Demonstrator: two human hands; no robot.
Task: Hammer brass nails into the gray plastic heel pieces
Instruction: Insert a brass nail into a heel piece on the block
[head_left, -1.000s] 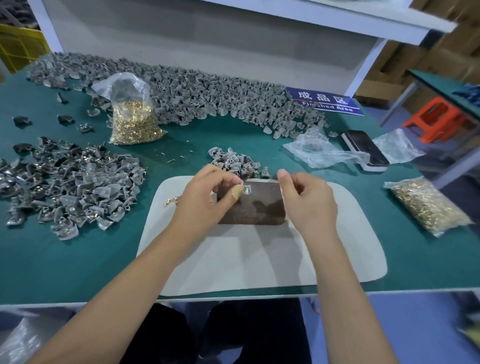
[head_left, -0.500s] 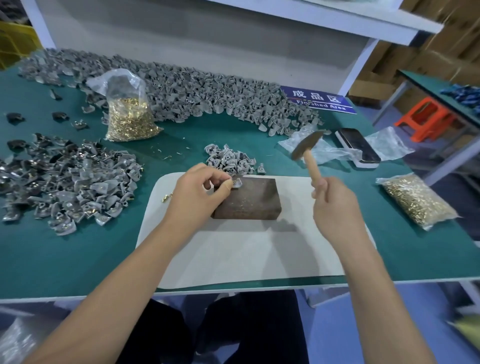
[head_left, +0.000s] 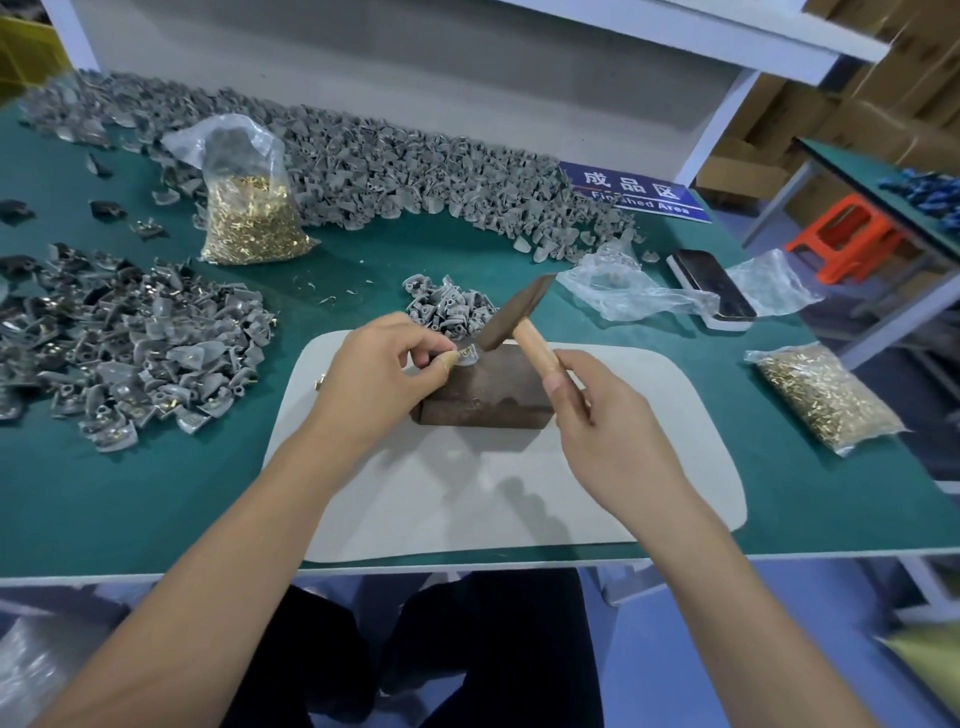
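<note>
My left hand (head_left: 382, 371) pinches a small gray heel piece (head_left: 467, 355) on the far left corner of a rusty metal block (head_left: 488, 392). My right hand (head_left: 605, 423) grips the wooden handle of a hammer (head_left: 519, 316); its dark head is down at the heel piece. The block sits on a white mat (head_left: 519, 488). A small cluster of gray heel pieces (head_left: 449, 306) lies just behind the block. Any nail in the piece is too small to make out.
A bag of brass nails (head_left: 249, 218) stands at the back left, another bag (head_left: 826, 395) lies at the right. Heel pieces with nails are heaped at the left (head_left: 130, 343); a long heap (head_left: 415, 166) runs along the back. A phone (head_left: 711, 288) and loose plastic bags (head_left: 628, 291) lie at the right.
My right hand raised the hammer, then swung it down and to the left; its head is now at the heel piece that my left hand holds on the block.
</note>
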